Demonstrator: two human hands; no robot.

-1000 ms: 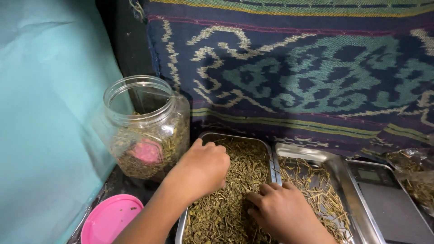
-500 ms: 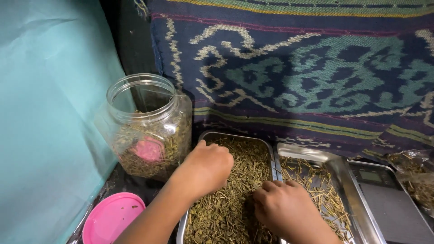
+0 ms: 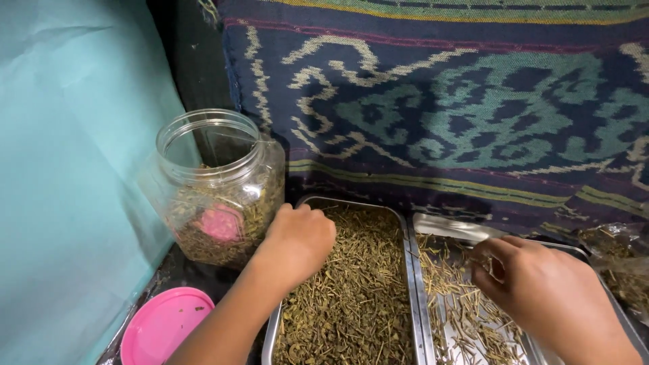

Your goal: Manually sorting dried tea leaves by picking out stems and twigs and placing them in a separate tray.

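My left hand (image 3: 297,245) rests knuckles-up on the dried green-brown herbs (image 3: 358,297) in the left steel tray (image 3: 409,250), fingers curled into the pile at its left side. My right hand (image 3: 541,287) hovers over the right steel tray (image 3: 466,231), fingertips pinched together near a few pale stems (image 3: 453,284); whether it holds any is unclear. The right tray carries only a thin scatter of stems.
A clear plastic jar (image 3: 216,186), open and part-filled with the same herbs, stands left of the trays. Its pink lid (image 3: 165,326) lies in front. A teal sheet (image 3: 67,169) hangs on the left, a patterned woven cloth (image 3: 460,101) behind. A plastic bag of herbs (image 3: 618,260) sits far right.
My right hand has lifted out of the left tray and moved right, over the right tray, covering the scale seen earlier. My left hand has shifted slightly left.
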